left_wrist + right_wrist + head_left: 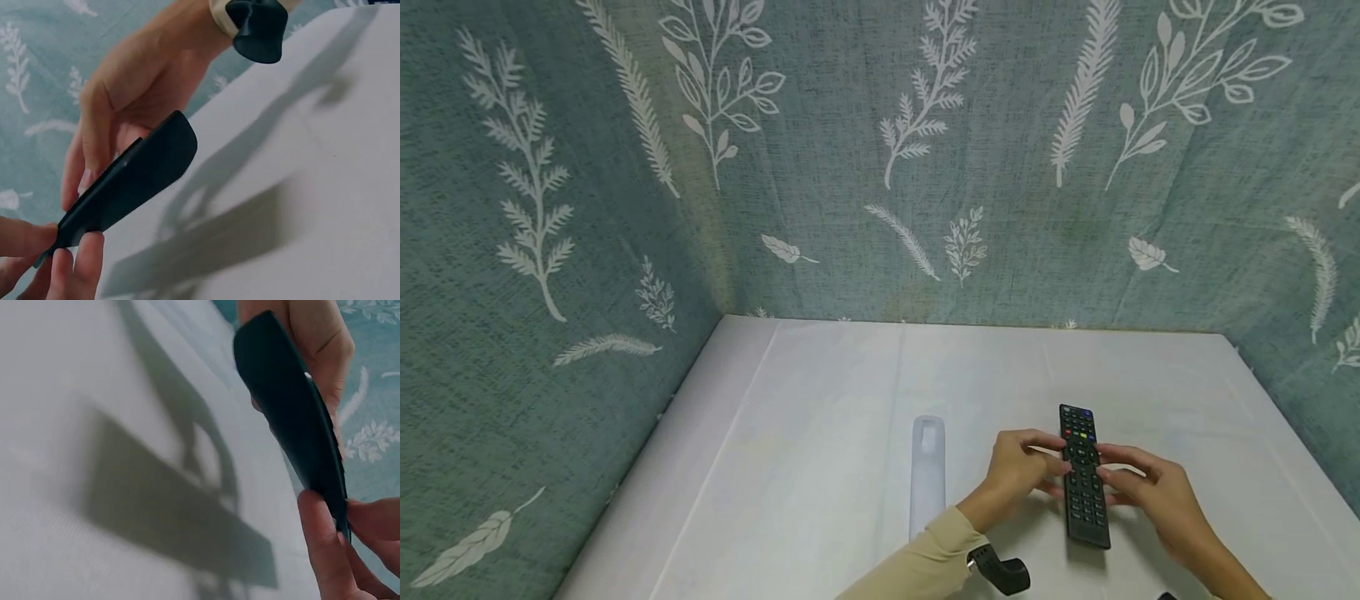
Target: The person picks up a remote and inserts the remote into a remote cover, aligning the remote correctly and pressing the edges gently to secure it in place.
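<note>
I have the long, black plastic remote control (pixel 1084 479) raised above the flat white tabletop (pixel 820 433), between left hand (pixel 1017 467) and right hand (pixel 1159 492), each pinching one long side, fingers barely parted around its edge.

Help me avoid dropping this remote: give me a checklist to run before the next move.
1. Left hand pinching one side of the remote: ok.
2. Right hand pinching the opposite side: ok.
3. Lifted clear of the table: ok, by both wrist views.
4. Buttons facing the head camera: ok.
5. Whole pale strip in sight: not ok, the left sleeve hides its near end.
6. Batteries inside: cannot tell, the inside is hidden.
</note>
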Demonstrator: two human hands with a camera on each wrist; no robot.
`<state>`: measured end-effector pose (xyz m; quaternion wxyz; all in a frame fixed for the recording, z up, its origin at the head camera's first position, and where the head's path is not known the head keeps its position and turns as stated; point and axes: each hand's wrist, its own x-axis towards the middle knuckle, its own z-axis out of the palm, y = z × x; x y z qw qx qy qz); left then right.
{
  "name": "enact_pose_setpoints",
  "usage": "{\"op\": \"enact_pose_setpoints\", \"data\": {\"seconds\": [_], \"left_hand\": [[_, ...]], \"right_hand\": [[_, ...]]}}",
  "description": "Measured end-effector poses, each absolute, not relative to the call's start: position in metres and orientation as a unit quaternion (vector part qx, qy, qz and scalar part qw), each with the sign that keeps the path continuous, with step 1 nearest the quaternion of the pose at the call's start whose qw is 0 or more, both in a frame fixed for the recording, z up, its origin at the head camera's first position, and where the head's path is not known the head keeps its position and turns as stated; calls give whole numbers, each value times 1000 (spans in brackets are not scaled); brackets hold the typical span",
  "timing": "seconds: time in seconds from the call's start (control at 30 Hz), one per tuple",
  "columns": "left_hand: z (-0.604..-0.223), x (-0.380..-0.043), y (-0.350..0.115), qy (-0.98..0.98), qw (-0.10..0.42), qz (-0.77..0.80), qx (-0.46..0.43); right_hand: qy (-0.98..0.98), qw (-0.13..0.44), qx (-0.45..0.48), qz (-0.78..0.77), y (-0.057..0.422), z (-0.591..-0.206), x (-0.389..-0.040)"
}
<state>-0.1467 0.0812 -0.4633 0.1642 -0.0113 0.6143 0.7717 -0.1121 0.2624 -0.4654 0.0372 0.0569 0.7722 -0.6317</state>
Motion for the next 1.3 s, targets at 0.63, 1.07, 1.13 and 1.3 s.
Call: {"op": "enact_pose_setpoints", "data": {"seconds": [0.63, 1.07, 1.13, 1.3], "left_hand": [[-436, -144, 48, 627, 123, 766, 72], [-438, -144, 29, 680, 45, 727, 77], [-438, -143, 26, 681, 41, 727, 73], [-436, -144, 18, 689, 23, 720, 82]], "right_hand": [[811, -55, -59, -579, 238, -443, -109], [794, -72, -140, -587, 219, -439, -115], [789, -69, -149, -592, 216, -439, -115], [779, -78, -153, -603, 207, -438, -117]]}}
